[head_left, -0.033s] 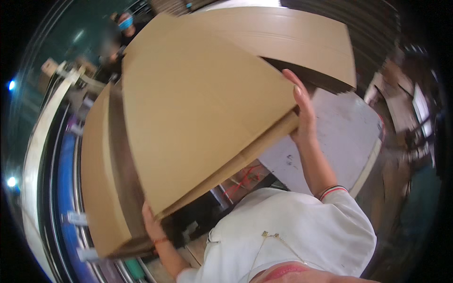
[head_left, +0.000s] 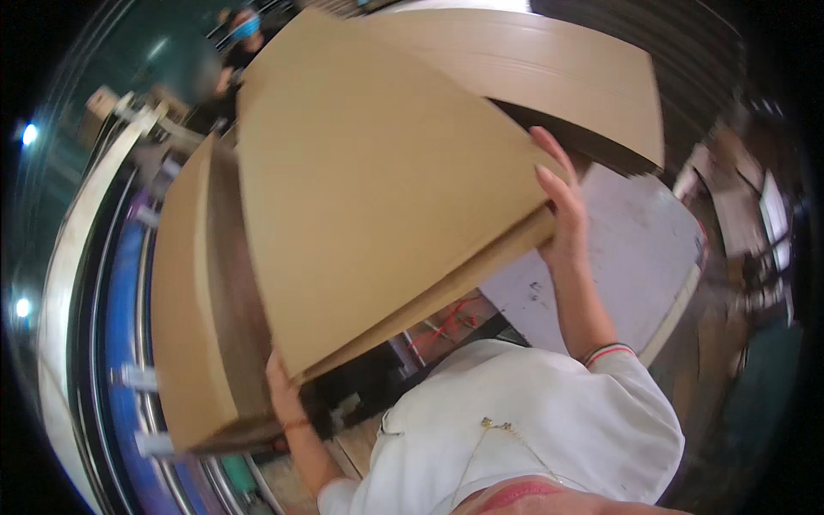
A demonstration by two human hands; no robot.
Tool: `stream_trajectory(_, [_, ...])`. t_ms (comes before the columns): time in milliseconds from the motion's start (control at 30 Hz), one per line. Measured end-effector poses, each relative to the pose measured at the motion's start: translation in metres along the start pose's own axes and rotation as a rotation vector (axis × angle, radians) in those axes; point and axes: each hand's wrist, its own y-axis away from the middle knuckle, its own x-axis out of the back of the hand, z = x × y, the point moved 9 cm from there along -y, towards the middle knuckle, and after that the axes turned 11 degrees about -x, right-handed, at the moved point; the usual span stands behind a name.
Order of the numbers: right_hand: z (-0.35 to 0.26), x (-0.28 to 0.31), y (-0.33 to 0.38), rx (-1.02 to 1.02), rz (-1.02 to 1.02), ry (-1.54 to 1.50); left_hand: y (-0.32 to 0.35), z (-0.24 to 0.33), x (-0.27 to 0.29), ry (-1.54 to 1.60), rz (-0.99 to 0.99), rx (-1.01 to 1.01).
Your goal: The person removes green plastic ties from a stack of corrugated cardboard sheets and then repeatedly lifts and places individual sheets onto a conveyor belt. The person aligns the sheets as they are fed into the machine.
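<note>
We hold a stack (head_left: 378, 197) of flat cardboard sheets, plain brown, matte and smooth on the top face, with fine layered edges showing along its lower right side. It is lifted and tilted, high in the middle of the view, its corner pointing down toward us.

Our right hand (head_left: 562, 210) grips the stack's right corner, fingers laid over the top face and the palm against the edge. Our left hand (head_left: 281, 386) is under the lower corner, closed on it from below; only the back of the hand and wrist show, with a thin red band there.

Just left of the stack stands a second pile (head_left: 193, 300) of the same cardboard, its side darker and ribbed. Another pile (head_left: 549, 77) lies behind, at the upper right, partly covered by the stack. A pale grey worktop (head_left: 635, 249), scuffed and flat, lies to the right. Our sleeves are white cloth. A blue conveyor (head_left: 120, 343) curves along the left.
</note>
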Motion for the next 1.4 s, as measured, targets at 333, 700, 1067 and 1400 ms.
stream_trajectory(333, [-0.002,-0.116,0.083,0.331,-0.666,0.28,0.031,-0.049,0.051,-0.308,0.155,0.174])
stream_trajectory(700, [-0.023,-0.243,0.161,0.851,-1.029,0.244,0.071,-0.156,0.0,-0.156,0.015,0.344])
stream_trajectory(1067, [0.005,-0.36,0.197,0.916,-1.08,0.184,0.128,-0.194,0.023,0.221,0.249,0.35])
stream_trajectory(1400, [0.059,-0.392,0.222,1.033,-1.238,0.288,0.153,0.014,0.014,-0.981,0.405,-0.075])
